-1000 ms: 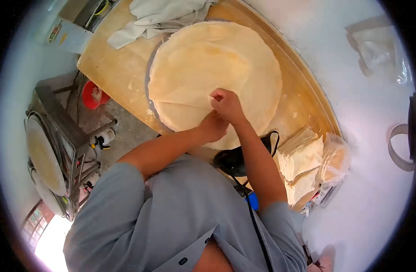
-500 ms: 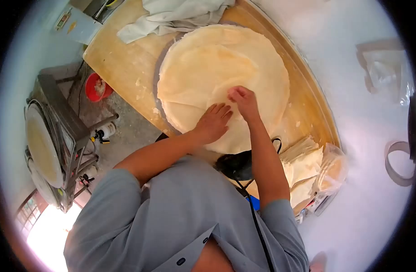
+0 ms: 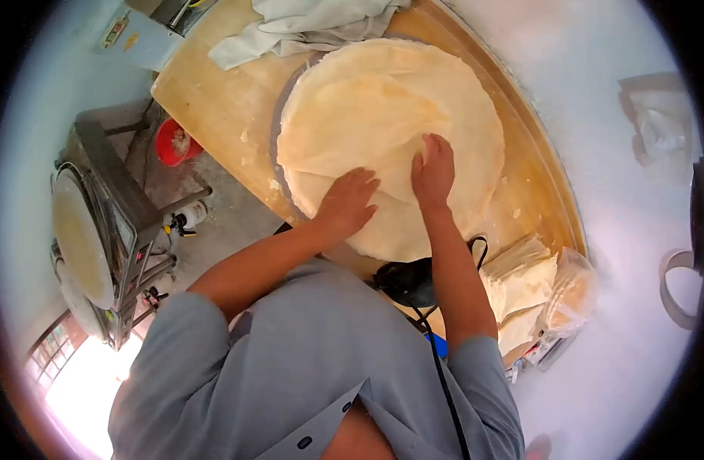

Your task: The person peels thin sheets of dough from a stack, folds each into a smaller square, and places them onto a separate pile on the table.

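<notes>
A large stack of thin, round, pale dough sheets (image 3: 352, 100) lies on a grey round base on the wooden table. My left hand (image 3: 347, 204) rests on the sheets' near left part, palm down, fingers apart and nothing in it. To its right, my right hand (image 3: 433, 170) is over the right part of the stack, its fingers slightly bent and the thumb apart from them. No sheet shows between those fingers. A low fold runs across the top sheet between and beyond the hands.
A pale cloth (image 3: 306, 31) lies at the table's (image 3: 214, 100) far edge. Folded sheets (image 3: 524, 280) and a plastic bag of them (image 3: 572, 295) sit at the near right, beside a black bag (image 3: 407, 282). On the floor are a red bowl (image 3: 168, 144) and a metal rack (image 3: 122, 180).
My right hand has moved right and its pinched fingers have opened. My left hand has shifted slightly left. The whole view has shifted a little.
</notes>
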A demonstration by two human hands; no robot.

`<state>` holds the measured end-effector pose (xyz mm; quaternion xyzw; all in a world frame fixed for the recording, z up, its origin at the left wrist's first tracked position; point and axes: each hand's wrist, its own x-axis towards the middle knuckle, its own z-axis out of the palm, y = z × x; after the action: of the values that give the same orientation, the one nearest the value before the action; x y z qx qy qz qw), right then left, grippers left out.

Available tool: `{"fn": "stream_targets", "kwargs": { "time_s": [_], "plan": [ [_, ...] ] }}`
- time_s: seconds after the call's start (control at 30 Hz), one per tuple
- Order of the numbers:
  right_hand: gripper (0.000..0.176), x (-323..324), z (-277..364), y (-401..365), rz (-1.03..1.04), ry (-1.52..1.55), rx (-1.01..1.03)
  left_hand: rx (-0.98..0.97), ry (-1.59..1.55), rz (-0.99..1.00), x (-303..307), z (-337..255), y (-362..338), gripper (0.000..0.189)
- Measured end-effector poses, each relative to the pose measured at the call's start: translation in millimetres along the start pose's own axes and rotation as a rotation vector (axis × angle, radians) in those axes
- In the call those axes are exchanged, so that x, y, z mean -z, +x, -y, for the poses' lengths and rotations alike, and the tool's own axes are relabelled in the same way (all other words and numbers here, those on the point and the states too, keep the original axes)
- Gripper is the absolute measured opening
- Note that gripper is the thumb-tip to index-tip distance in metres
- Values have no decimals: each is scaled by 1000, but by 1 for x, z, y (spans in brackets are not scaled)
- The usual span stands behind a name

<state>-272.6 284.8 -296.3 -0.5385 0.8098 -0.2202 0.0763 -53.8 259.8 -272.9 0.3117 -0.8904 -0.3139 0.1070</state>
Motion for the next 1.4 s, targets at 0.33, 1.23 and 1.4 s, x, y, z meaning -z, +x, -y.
{"fn": "stream_targets", "kwargs": {
  "time_s": [0.33, 1.23, 1.4],
  "plan": [
    [73, -26, 12, -28, 28, -146, 15, 1160, -1060, -484, 56, 72, -36, 17],
    [62, -44, 84, -123, 47, 166, 241, -72, -397, -165, 14, -37, 47, 17],
    [37, -47, 78, -127, 39, 269, 179, -83, -131, 395, -29, -23, 74, 21]
  ]
}}
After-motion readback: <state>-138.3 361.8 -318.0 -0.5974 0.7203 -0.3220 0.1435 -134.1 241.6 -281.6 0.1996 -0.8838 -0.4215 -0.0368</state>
